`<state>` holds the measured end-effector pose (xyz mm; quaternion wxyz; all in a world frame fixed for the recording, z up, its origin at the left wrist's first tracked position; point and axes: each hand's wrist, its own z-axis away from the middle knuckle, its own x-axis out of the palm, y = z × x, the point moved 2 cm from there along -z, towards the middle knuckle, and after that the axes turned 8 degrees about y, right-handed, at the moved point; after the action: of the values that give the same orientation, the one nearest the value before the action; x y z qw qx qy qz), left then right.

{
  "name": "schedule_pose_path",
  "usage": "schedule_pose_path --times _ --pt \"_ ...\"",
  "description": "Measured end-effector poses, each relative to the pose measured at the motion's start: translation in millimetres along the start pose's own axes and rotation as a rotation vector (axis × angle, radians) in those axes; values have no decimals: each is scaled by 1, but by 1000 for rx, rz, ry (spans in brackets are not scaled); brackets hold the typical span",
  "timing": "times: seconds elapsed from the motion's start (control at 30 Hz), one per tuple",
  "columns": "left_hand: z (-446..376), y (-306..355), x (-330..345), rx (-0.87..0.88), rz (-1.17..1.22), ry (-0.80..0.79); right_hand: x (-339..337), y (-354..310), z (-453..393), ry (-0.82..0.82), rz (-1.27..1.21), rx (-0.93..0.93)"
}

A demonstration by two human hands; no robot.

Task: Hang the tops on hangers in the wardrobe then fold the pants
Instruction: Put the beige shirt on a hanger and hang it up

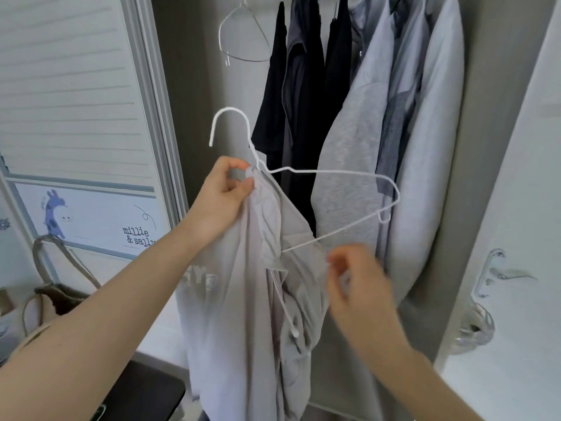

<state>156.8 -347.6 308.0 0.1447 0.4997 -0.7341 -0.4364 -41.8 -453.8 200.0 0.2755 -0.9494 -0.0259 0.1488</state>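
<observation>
Far left: one tan bag (pixel 45 287) with two looped handles, soft and floppy, below one white slatted door (pixel 69 95) with a blue giraffe sticker (pixel 54 214) on its lower panel. Next, the left hand (pixel 224 189), fingers curled, pinching a bunched bit of the light grey top (pixel 243 314) right at the neck of the white hanger (pixel 334 171), just under the hook. Thin white wire hanger, curved hook on top, bent shoulders, one straight bottom bar; left shoulder tucked inside the top, right shoulder bare and sticking out to the right. Soft, crinkly grey top hanging down from that hand, with pale letters on the front and one white cord with a small round tip dangling in the middle. Up high, one empty wire hanger (pixel 243 34) on the rail, thin and shiny. Beside it, about three dark tops (pixel 303 101), black and deep grey, hanging straight and smooth. Further right, the right hand (pixel 358 287), blurry, fingers bent, just below the bare end of the bottom bar and next to the top's right edge; cannot tell whether pinching anything. Behind it, several pale grey clothes (pixel 425 147), puffy and soft, count hard to tell. Far right, one white wardrobe door (pixel 516 208) with one clear, shiny handle (pixel 485 275).
</observation>
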Motion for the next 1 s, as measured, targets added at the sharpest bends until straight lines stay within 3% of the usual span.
schedule_pose_path --times 0.07,0.17,0.27,0.47,0.67,0.87,1.0 --pt "0 0 1 -50 85 -10 30 7 17 -271 -20 106" --pt "0 5 2 -121 204 -6 60 14 24 -480 -216 290" --pt "0 9 0 -191 346 12 78 21 31 -549 -221 352" --pt "7 -2 -13 -74 324 13 81 29 31 -812 -272 254" --pt "6 -13 -37 -79 251 86 55 34 26 -828 -460 297" --pt "13 -30 -57 -62 114 68 -1 59 -14 -1004 -106 192" --pt "15 -36 -61 -83 120 47 -27 56 -27 -1204 64 237"
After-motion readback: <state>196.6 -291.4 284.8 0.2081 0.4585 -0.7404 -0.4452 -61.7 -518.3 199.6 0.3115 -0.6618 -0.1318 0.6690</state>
